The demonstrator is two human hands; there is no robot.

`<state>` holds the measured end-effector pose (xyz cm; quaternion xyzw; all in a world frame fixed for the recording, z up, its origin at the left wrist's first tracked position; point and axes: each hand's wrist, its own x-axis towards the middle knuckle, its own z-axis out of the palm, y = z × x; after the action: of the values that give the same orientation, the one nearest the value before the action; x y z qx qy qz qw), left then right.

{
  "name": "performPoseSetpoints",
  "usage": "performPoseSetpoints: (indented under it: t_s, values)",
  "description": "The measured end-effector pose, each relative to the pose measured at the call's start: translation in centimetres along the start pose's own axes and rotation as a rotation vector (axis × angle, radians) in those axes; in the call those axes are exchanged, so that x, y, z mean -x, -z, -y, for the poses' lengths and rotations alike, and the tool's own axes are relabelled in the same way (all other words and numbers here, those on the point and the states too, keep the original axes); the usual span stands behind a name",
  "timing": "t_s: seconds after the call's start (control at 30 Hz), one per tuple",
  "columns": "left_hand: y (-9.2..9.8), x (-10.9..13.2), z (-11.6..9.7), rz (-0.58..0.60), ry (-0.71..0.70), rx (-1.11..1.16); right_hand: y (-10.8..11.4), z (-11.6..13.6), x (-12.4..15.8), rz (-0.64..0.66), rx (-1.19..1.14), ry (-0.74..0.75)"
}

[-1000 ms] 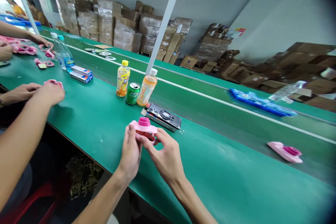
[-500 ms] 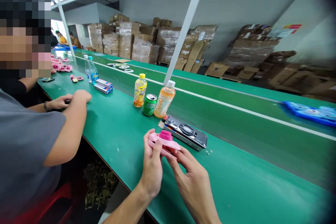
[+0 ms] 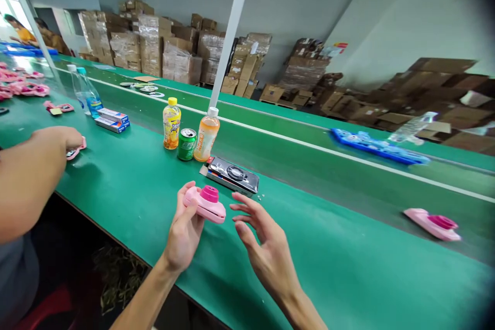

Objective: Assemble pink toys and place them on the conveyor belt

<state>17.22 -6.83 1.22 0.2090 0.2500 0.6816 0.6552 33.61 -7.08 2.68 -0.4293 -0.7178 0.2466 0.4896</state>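
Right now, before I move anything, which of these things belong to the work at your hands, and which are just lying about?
In the work: left hand holding the pink toy camera; open right hand beside it; pink toy camera casing on the belt.

Lying about: yellow-capped drink bottle; green can; orange drink bottle; black flat case; small boxes.

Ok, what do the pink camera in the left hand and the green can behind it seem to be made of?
The pink toy camera looks like moulded plastic: smooth, softly glossy, evenly coloured, with rounded edges. The exact plastic can't be told. The green can looks like printed metal, probably aluminium, with a shiny finish and a bare silvery rim and top.
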Motion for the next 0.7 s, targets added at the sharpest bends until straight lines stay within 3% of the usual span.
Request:
performPoseSetpoints:
  t_s: [0.2, 0.3, 0.37, 0.43, 0.5, 0.57, 0.6, 0.67, 0.7]
  values:
    - [0.8, 1.1, 1.3, 0.034, -0.020, -0.100, -1.8, 1.5, -1.5, 0.227, -0.249, -0.300]
    - [2.2, 2.3, 1.6, 0.052, -0.065, -0.223, -2.0, 2.7, -0.7, 0.290, -0.299, -0.345]
    - [3.7, 3.1, 1.1, 0.117, -0.133, -0.444, -1.1, 2.9, -0.1, 0.289, -0.270, -0.332]
    - [5.6, 3.4, -0.1, 0.229, -0.270, -0.803, 1.1, 2.0, -0.5, 0.212, -0.157, -0.289]
    - [7.6, 3.4, -1.4, 0.295, -0.464, -1.235, 4.3, -0.5, -2.1, 0.026, 0.057, -0.251]
    - [9.1, 3.1, -2.3, 0.198, -0.634, -1.595, 7.8, -3.9, -4.7, -0.229, 0.330, -0.295]
    - [9.8, 2.9, -2.6, 0.125, -0.693, -1.711, 9.4, -5.7, -6.0, -0.317, 0.458, -0.391]
    - [11.2, 2.4, -2.5, 0.052, -0.754, -1.819, 12.4, -8.6, -8.1, -0.419, 0.596, -0.516]
    - [12.2, 1.9, -2.2, 0.083, -0.764, -1.829, 13.5, -9.8, -8.8, -0.442, 0.645, -0.560]
